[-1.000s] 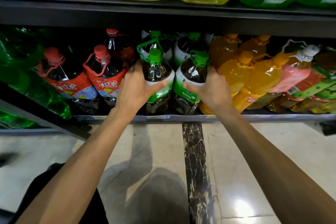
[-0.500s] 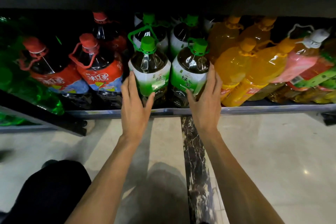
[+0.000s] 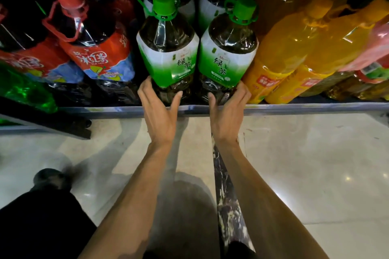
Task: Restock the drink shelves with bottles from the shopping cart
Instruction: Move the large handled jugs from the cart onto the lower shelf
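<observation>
Since 0.5 s ago both hands have slid down from label height to the bottle bases, and the view has dropped closer to the shelf. Left hand spans wide round the base of the left green-tea bottle, a clear plastic bottle of dark tea with green cap, green loop handle and green-white label: fingers on its left side, thumb on the front. Right hand holds the base of the right green-tea bottle, same type, thumb in front, fingers round its right side. The 2 bottles stand upright, touching side by side, at the front of the grey metal shelf edge, more green caps behind them. Red-capped dark bottles with red labels just left; orange juice bottles just right, leaning. Green plastic bottle far left. Below: glossy cream tile floor with a dark marble strip, a black trouser leg and a blurred dark shoe.
</observation>
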